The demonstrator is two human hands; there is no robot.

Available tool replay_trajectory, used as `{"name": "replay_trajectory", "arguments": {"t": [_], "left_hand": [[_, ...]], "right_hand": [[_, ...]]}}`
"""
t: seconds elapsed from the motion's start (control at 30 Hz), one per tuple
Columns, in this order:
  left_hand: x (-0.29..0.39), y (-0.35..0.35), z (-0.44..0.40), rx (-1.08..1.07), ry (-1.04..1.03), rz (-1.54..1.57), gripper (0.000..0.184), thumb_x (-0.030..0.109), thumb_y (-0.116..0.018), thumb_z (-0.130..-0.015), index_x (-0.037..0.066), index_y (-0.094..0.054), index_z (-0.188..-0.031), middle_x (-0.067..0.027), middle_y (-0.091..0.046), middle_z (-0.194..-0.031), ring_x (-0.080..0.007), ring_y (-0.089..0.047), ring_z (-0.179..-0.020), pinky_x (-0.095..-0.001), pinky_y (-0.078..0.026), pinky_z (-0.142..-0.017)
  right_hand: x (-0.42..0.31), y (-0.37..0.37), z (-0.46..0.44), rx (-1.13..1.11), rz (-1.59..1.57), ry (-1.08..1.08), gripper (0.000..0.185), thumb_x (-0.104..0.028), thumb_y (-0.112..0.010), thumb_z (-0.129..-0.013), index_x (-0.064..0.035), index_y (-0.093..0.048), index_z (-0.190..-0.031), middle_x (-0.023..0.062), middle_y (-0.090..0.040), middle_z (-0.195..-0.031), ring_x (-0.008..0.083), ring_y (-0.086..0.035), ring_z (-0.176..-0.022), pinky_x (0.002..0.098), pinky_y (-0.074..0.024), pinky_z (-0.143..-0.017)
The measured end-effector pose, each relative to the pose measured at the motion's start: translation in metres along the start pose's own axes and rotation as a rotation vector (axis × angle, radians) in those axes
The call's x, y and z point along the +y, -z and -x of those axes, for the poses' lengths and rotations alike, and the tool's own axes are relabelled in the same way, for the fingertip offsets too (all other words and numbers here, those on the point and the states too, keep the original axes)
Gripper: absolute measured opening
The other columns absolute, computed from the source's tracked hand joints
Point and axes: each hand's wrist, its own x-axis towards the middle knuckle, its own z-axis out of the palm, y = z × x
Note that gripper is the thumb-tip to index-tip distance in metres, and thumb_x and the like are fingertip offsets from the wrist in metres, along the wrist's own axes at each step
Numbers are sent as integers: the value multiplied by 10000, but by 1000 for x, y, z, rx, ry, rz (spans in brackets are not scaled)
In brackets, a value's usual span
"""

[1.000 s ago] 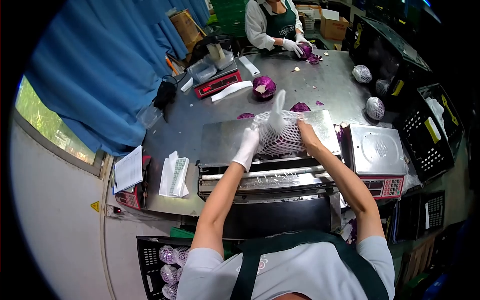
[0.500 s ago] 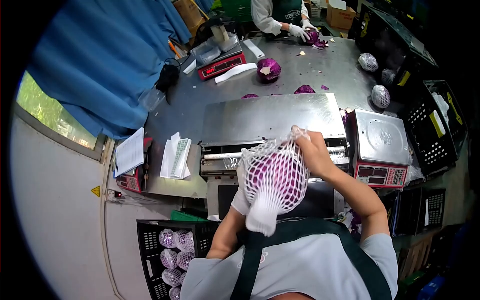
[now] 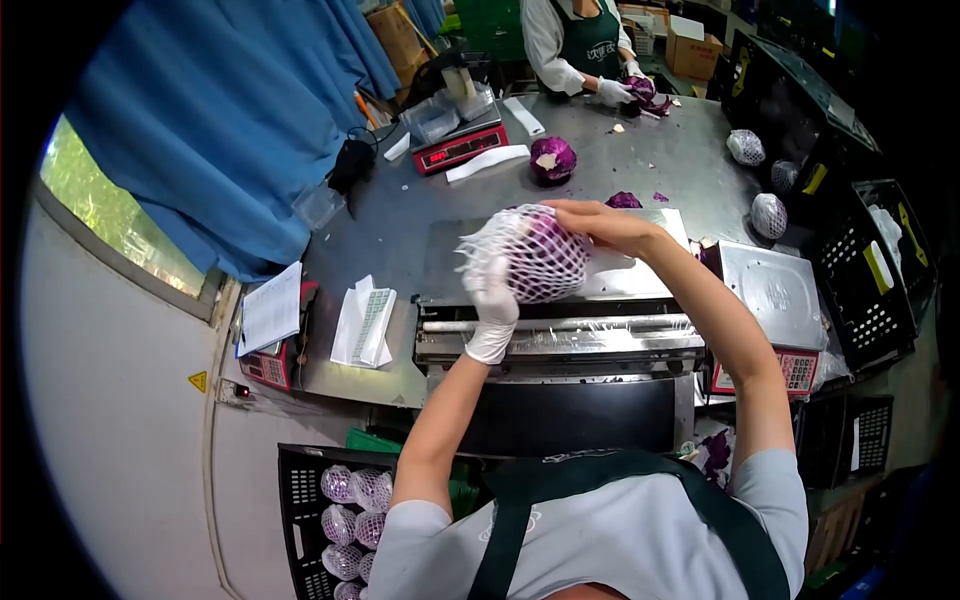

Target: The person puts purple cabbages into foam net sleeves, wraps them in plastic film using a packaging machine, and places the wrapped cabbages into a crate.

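Observation:
A red cabbage [image 3: 548,258] in a white foam net is between my two hands, above the steel top of the wrapping machine [image 3: 560,345]. My left hand [image 3: 492,308], in a white glove, grips its left side, where the loose end of the net bunches up. From the right, my bare right hand [image 3: 612,228] lies over the cabbage's upper side with its fingers bent round it. Part of the left hand's fingers is hidden by net and glare. Another red cabbage [image 3: 553,161], without a net, rests on the steel table [image 3: 400,235] beyond.
Across the table a co-worker's gloved hands [image 3: 617,90] handle a red cabbage. Scales stand left, right and at the back, including a red one [image 3: 462,150]. Netted cabbages [image 3: 769,215] sit at the right; a black crate [image 3: 300,500] of several more stands lower left.
The netted cabbage has moved away from my chest, out over the machine top. My right hand has gone from the net's edge to the cabbage's upper side; the net's long tail is now bunched at left.

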Motion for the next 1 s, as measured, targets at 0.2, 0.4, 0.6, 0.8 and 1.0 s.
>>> {"name": "replay_trajectory", "arguments": {"t": [0.2,0.4,0.6,0.8,1.0], "left_hand": [[12,19,-11,-639,-80,-372,356,117,-594,-766,-14,-598,-1097,-140,-602,-1128,-269,-528,-1108,-348,-394,-952],[81,66,-33,-566,-40,-664,235,85,-645,-727,30,-657,-955,-111,-650,-990,-224,-632,-902,-311,-500,-799],[79,71,-6,-1376,-832,-1086,328,130,-548,-778,123,-596,-1102,-11,-568,-1164,-150,-571,-698,-278,-462,-566],[41,66,3,-1341,-584,-1018,182,135,-557,-737,136,-567,-919,-11,-590,-1081,-182,-593,-750,-298,-509,-584],[55,75,-5,-1452,-828,-1289,380,136,-555,-731,210,-581,-1103,-2,-536,-1192,-164,-547,-681,-282,-480,-548]], "right_hand": [[40,23,-4,59,266,5,825,-401,-731,-693,-112,-353,-1367,156,-446,-1304,258,-443,-1185,373,-359,-1011],[21,0,52,432,1061,534,399,-274,-732,-671,-49,-603,-974,140,-606,-1044,315,-575,-915,378,-493,-771],[61,-22,102,-274,1715,698,266,-141,-603,-691,-56,-616,-943,83,-572,-1107,176,-533,-835,260,-492,-595],[88,-17,128,-5,1480,528,140,-147,-559,-719,-59,-560,-828,14,-595,-807,187,-535,-783,322,-494,-526],[82,-32,139,229,1231,250,135,-110,-551,-752,-118,-590,-881,82,-586,-770,258,-573,-745,398,-475,-548]]}}
